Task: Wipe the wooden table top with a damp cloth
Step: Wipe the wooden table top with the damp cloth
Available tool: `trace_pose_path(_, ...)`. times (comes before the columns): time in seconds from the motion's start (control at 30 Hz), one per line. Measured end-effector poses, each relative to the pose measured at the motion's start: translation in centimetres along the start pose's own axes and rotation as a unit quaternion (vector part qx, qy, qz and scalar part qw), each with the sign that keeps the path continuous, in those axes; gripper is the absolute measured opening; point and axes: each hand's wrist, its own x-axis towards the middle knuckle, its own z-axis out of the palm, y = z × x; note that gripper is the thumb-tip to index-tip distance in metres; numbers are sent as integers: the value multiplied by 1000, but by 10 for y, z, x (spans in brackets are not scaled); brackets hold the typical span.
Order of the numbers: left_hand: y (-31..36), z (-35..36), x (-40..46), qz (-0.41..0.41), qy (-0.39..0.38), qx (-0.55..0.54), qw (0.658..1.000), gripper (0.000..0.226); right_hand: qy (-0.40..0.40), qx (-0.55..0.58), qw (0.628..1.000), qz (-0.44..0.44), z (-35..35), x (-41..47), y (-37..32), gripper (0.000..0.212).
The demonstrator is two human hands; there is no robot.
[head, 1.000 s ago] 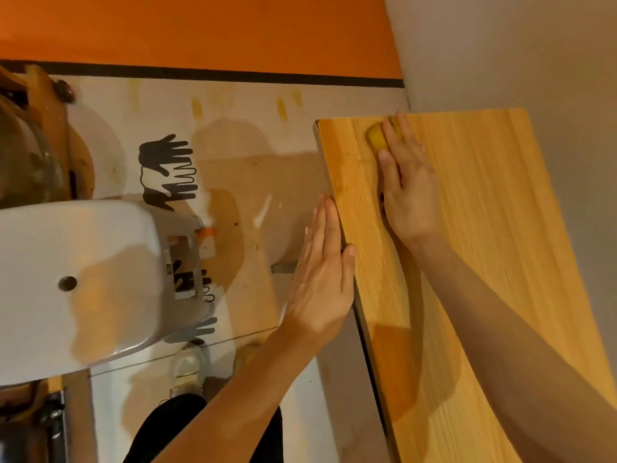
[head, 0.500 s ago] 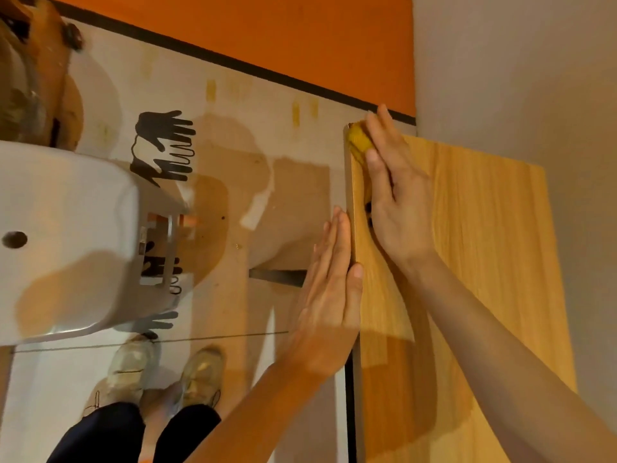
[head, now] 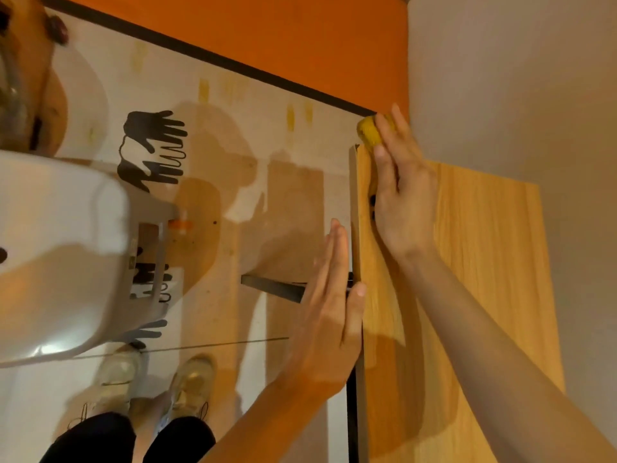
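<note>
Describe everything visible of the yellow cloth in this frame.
The yellow cloth is a small bunched wad, mustard in colour, with a nubby, textured look. Only its left part shows; the rest lies under the straight fingers of the right hand, which presses it down. It sits at the far left corner of the wooden table top, partly past that corner. Dampness cannot be judged.

1. Right hand [head: 402, 192]: arm stretched forward, palm down, straight fingers pressing flat on a small yellow cloth [head: 369, 132].
2. Left hand [head: 329, 317]: on edge, fingers straight together, thumb tip hooked over a light wooden table top [head: 484, 262] edge.
</note>
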Motion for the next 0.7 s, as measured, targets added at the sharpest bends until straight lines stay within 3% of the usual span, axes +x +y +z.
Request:
trace_pose_path(0.1,1,-8,25,61,39,47,996,57,20,17,999,17,1,-32,-1,39)
trace_pose_path(0.17,8,-10,49,72,25,104,992,58,8,21,1000,6,-3,-40,5,39)
trace_pose_path(0.27,18,-10,73,98,13,171,980,61,17,7,999,35,-10,-6,12,36)
trace_pose_path(0.33,18,-11,78,112,14,192,975,61,0,-26,1000,11,-10,12,9,32)
trace_pose_path(0.5,13,-10,75,117,15,202,972,59,-50,-72,994,-60,-15,22,23,31)
trace_pose_path(0.7,25,-17,72,85,9,237,968,60,-8,-79,997,-3,-64,30,101,30)
